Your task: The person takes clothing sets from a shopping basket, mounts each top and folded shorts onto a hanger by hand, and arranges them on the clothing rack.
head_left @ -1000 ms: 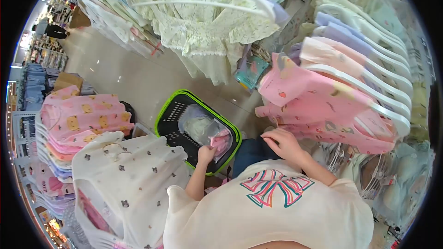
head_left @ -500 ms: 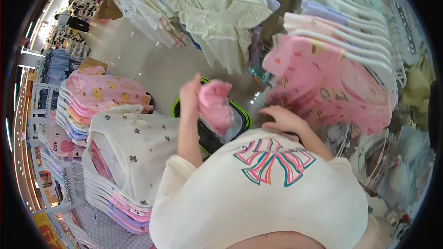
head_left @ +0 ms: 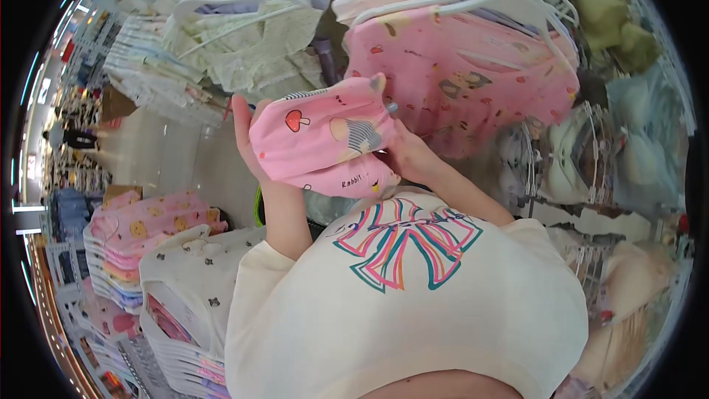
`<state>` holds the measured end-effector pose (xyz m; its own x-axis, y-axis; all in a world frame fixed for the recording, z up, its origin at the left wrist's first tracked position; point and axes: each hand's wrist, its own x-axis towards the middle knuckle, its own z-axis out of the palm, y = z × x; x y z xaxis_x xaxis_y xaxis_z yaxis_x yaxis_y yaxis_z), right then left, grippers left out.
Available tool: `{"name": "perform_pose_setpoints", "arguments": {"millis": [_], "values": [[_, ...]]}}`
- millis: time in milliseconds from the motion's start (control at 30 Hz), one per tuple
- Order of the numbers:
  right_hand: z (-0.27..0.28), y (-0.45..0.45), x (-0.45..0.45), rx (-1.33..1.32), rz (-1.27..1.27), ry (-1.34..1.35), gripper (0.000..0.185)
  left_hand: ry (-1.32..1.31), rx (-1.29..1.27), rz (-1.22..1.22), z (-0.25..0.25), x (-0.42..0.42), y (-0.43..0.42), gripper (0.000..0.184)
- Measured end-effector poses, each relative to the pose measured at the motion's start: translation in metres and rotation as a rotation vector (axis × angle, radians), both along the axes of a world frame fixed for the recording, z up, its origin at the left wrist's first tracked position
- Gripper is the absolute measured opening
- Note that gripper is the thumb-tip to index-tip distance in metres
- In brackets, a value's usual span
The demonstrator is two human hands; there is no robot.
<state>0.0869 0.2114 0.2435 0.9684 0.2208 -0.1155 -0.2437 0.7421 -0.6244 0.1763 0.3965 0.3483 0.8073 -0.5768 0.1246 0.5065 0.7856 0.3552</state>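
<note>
1. The pink printed garment (head_left: 317,137) has come up above the green-rimmed basket (head_left: 259,205) — its print now in view.
2. Left hand (head_left: 249,137) and right hand (head_left: 413,154) grip opposite sides, fingers partly hidden.

Worn on the head, the one camera looks forward and down.

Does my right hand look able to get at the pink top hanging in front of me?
Probably yes: nothing shows between your right hand and the hanging pink top, though the hand is busy at the edge of the bunched pink cloth and may need freeing first.
</note>
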Motion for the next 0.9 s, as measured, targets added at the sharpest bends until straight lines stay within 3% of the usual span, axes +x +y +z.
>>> {"name": "perform_pose_setpoints", "arguments": {"millis": [33, 167, 233, 333, 367, 467, 533, 567, 700, 733, 833, 900], "values": [[0.0, -0.004, -0.004, 0.097, -0.013, -0.14, 0.062, 0.032, 0.044, 0.025, 0.0, -0.002, -0.004, 0.048], [-0.007, -0.025, -0.019, 0.356, -0.137, 0.016, 0.04, 0.068, 0.248, 0.143, -0.001, -0.02, -0.017, 0.044], [0.006, -0.035, -0.029, 0.273, -0.199, -0.078, 0.04, -0.057, 0.408, 0.152, -0.018, -0.017, -0.008, 0.043], [0.017, -0.066, -0.039, 0.139, -0.155, -0.249, 0.045, -0.474, 0.82, -0.107, -0.03, -0.009, -0.004, 0.056], [0.02, -0.074, -0.043, 0.094, -0.116, -0.3, 0.047, -0.51, 0.776, -0.138, -0.033, -0.012, -0.009, 0.058], [0.045, -0.074, -0.058, -0.455, -0.334, -0.183, 0.059, -0.584, 0.722, -0.225, -0.025, -0.034, -0.046, 0.069], [0.056, -0.076, -0.064, -0.558, -0.302, -0.156, 0.07, -0.623, 0.788, -0.273, -0.034, -0.038, -0.066, 0.071], [0.054, -0.078, -0.067, -0.651, -0.305, -0.192, 0.07, -0.626, 0.782, -0.217, -0.035, -0.045, -0.078, 0.052], [0.058, -0.108, -0.08, -1.059, -0.404, -0.396, 0.069, -0.677, 0.885, -0.142, -0.021, -0.056, -0.118, 0.021], [0.061, -0.116, -0.084, -1.155, -0.44, -0.454, 0.068, -0.667, 0.891, -0.176, -0.018, -0.056, -0.121, 0.021], [0.069, -0.133, -0.097, -0.808, -0.311, -0.235, 0.057, -0.732, 0.859, -0.18, -0.019, -0.059, -0.133, 0.023], [0.071, -0.147, -0.099, -0.927, -0.283, -0.251, 0.047, -0.901, 0.789, -0.054, -0.028, -0.063, -0.144, 0.023]]}}
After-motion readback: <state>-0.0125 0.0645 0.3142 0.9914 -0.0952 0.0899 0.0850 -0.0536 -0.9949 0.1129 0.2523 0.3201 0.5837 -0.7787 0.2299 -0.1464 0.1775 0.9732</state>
